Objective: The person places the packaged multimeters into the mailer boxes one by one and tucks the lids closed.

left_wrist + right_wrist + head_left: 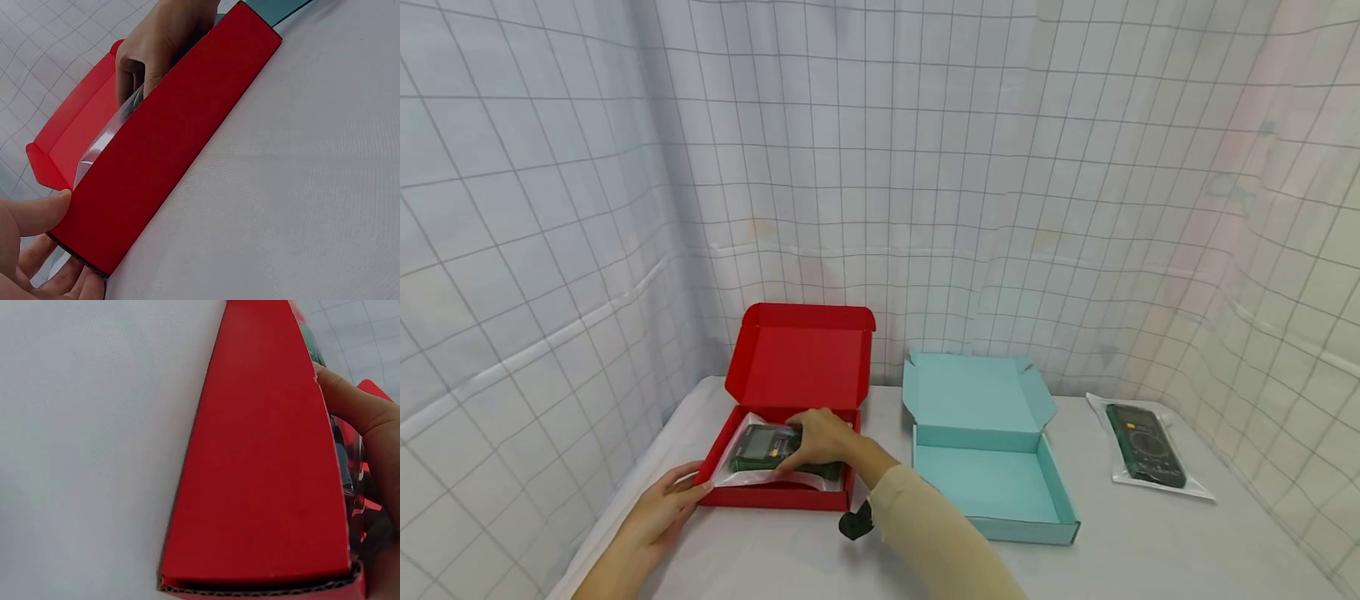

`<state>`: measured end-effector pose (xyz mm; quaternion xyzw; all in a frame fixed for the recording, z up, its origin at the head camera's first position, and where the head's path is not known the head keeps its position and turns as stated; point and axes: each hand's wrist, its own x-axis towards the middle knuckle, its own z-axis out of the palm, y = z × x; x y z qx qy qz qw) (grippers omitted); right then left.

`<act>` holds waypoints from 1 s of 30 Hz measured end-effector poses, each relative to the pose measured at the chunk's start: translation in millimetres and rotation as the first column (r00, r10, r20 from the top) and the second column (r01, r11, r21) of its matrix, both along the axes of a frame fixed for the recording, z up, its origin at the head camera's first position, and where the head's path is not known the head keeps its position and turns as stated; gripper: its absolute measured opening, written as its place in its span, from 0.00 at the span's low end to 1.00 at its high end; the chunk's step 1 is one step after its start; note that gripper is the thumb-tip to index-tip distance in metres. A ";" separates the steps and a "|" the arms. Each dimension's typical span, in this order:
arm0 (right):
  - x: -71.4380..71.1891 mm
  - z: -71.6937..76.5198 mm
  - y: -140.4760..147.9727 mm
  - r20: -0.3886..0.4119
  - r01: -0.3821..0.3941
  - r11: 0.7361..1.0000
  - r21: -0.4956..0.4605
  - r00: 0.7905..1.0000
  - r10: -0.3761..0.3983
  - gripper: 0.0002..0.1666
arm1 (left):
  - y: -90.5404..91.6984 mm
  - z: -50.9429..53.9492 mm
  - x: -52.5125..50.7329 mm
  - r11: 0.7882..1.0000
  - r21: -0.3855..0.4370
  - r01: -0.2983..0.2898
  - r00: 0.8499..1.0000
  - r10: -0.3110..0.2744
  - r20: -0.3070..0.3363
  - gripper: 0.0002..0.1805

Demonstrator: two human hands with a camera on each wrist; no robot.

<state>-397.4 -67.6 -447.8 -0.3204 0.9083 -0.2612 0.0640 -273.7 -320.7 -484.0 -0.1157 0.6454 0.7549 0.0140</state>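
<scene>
A red cardboard box (775, 498) stands with its lid raised. Inside lies a green-and-black multimeter (752, 447) in a clear plastic bag. My right hand (823, 437) reaches in from above and grips the bagged multimeter across its body, thumb on the near side; its fingertips are partly hidden. My left hand (658, 508) holds the box's front left corner. In the left wrist view, the thumb (44, 212) lies on the corner and the other fingers are bent around the side. The right wrist view mostly shows the box's front wall (256, 456).
Right of the red box, a light blue box (992, 479) stands with its lid up and nothing inside. Another bagged multimeter (1146, 446) lies at the far right of the white table (1150, 550). Grid-patterned curtains (940, 167) rise behind and at both sides.
</scene>
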 end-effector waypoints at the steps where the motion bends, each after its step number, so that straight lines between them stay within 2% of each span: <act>1: -0.3 -0.4 0.3 -0.001 -0.002 1.000 0.004 1.000 0.002 0.49 | 0.0 0.4 -0.5 1.000 0.001 -0.001 1.000 0.001 0.009 0.33; 6: -2.0 -2.7 0.8 -0.026 -0.012 1.000 0.029 1.000 0.012 0.50 | 0.6 2.9 -3.5 1.000 0.005 0.006 0.998 -0.006 0.062 0.39; 10: -1.1 -2.6 0.7 -0.023 -0.017 0.999 0.044 1.000 0.018 0.49 | 0.5 3.5 -3.8 1.000 0.003 0.008 0.997 -0.008 0.077 0.41; 22: 2.2 4.2 1.7 0.014 -0.046 0.992 0.118 0.999 0.045 0.50 | 0.0 5.4 -1.5 1.000 0.000 0.013 0.999 -0.013 0.040 0.37; 30: 2.4 4.4 4.7 -0.049 -0.071 0.991 0.117 0.996 0.078 0.50 | 0.0 2.7 -2.0 1.000 -0.010 0.001 0.999 -0.001 0.035 0.36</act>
